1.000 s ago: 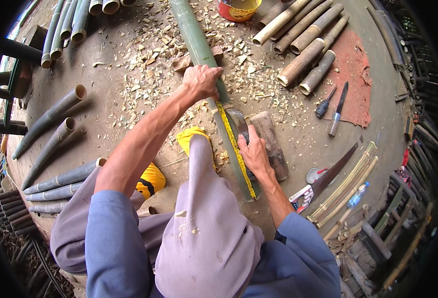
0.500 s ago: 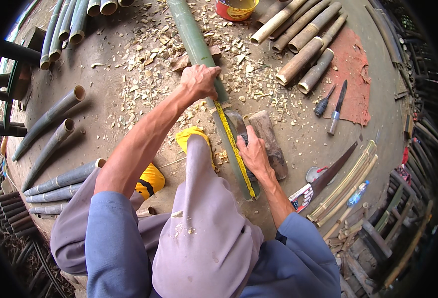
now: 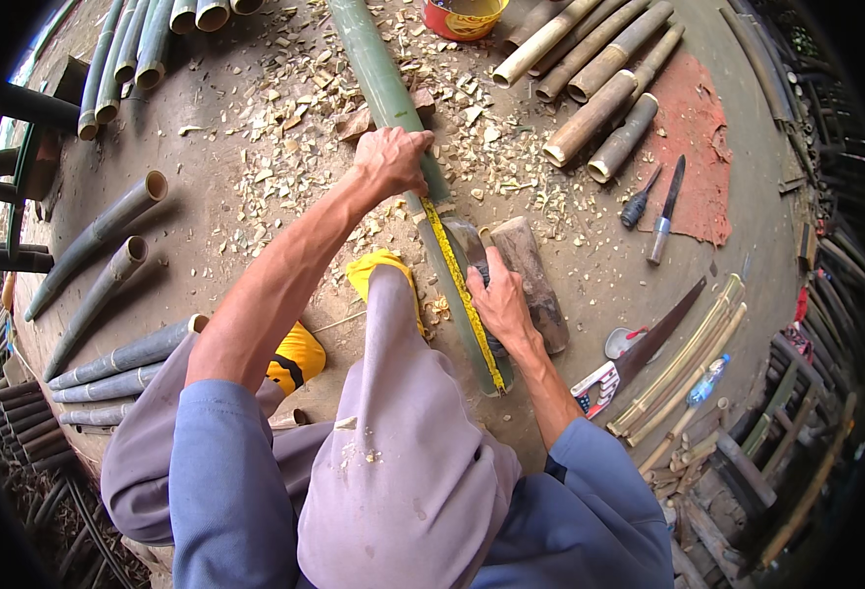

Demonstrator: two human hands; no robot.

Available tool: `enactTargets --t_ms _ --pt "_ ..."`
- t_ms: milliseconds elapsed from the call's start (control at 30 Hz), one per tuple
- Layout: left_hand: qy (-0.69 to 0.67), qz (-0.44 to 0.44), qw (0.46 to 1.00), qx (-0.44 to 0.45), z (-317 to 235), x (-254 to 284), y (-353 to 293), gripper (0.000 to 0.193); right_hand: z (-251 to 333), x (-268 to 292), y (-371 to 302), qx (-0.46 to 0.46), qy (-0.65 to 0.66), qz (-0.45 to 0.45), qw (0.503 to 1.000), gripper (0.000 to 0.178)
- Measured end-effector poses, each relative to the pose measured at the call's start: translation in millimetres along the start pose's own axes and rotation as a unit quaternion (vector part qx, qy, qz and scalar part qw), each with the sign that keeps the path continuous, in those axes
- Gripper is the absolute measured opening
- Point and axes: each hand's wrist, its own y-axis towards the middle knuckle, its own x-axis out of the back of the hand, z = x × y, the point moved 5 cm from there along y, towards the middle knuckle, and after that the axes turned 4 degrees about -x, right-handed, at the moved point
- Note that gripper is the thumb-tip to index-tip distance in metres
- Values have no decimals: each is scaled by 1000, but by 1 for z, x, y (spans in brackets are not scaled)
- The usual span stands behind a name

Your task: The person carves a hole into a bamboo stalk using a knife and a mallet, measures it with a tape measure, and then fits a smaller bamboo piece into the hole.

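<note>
A long green bamboo pole (image 3: pixel 378 74) runs from the top centre down to my knee. A yellow tape measure (image 3: pixel 462 290) lies stretched along its near part. My left hand (image 3: pixel 391 159) is closed over the pole, pinning the tape's far end against it. My right hand (image 3: pixel 496 302) rests on the pole's right side, gripping a dark-handled knife (image 3: pixel 464 240). The blade lies against the pole beside the tape. A wooden block (image 3: pixel 533 280) lies just right of that hand.
Cut bamboo sections (image 3: pixel 590 69) lie at the top right, with more poles (image 3: pixel 99 231) at left. A chisel and a knife (image 3: pixel 663 211) rest on a red mat (image 3: pixel 698 147). A saw (image 3: pixel 653 344) and thin strips (image 3: pixel 683 358) lie at right. Wood chips cover the ground.
</note>
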Motion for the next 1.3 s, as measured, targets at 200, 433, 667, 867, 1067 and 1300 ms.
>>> enactTargets --t_ms 200,433,667,867,1067,1300 --pt "-3 -1 1000 1 0 0 0 51 2 1 0 5 2 -1 1000 21" --pt "0 11 1000 8 -1 1 -1 49 4 1 -1 14 -4 -5 1000 21" --pt "-4 10 1000 8 -2 2 -1 52 5 2 -1 12 -2 -4 1000 21" --pt "-16 31 999 24 -3 4 -2 57 2 1 0 8 -12 0 1000 22" --pt "-1 8 1000 7 -1 3 -1 50 5 3 0 25 -22 -5 999 25" --pt "-5 15 1000 10 -3 3 -1 51 3 4 2 19 -14 5 1000 26"
